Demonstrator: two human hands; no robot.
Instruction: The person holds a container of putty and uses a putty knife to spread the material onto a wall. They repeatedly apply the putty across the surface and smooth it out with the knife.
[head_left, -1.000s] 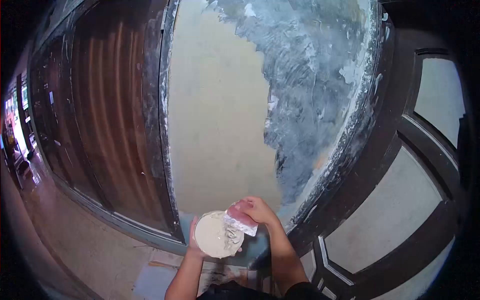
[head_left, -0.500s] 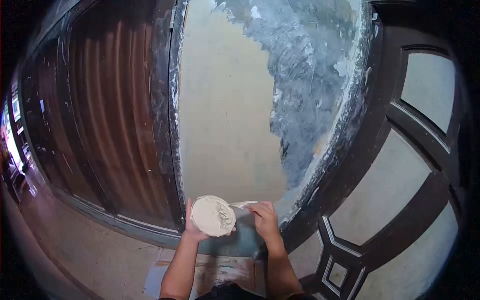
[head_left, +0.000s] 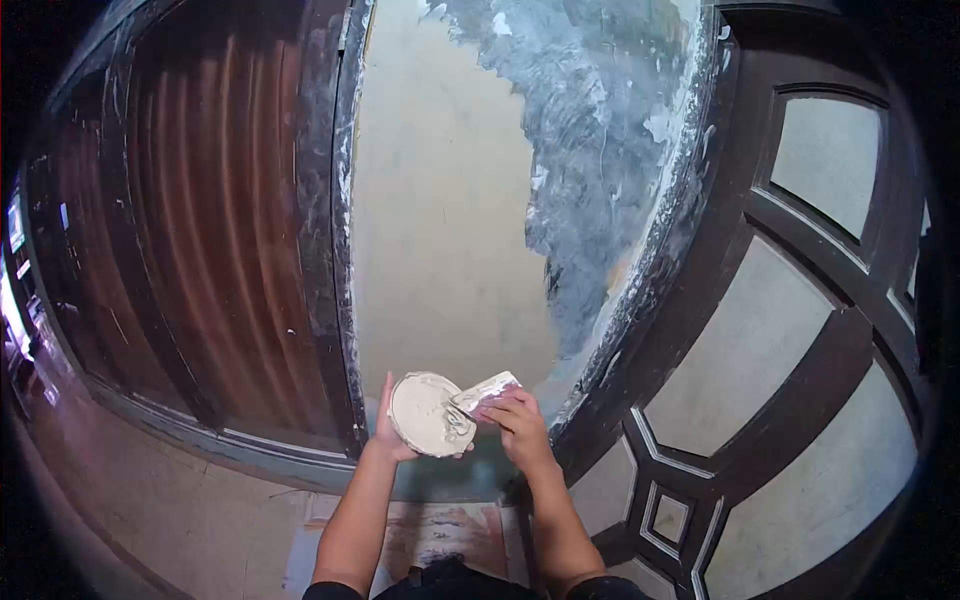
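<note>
My left hand [head_left: 386,432] is wrapped round the side of a round tub of putty [head_left: 418,412], tipped so that its cream-coloured filling faces me. The putty is smooth on the left and churned into ridges on the right. In my right hand [head_left: 520,428] is a flat putty scraper [head_left: 490,391], its face smeared with pale putty. One corner of the blade meets the putty at the tub's right side. Behind both hands stands a wall panel [head_left: 440,240], coated cream on the left, with a patchy blue-grey area [head_left: 585,190] on the right.
A dark door frame with white smears [head_left: 672,190] borders the panel on the right, beside a dark door with pale inset panels [head_left: 745,350]. Brown curtain-like folds [head_left: 225,240] show at left. A stained sheet [head_left: 450,530] lies on the floor below my arms.
My right hand has turned the scraper so more of its broad face shows, with its corner now at the putty. The tub has risen slightly, and the view has shifted a little.
</note>
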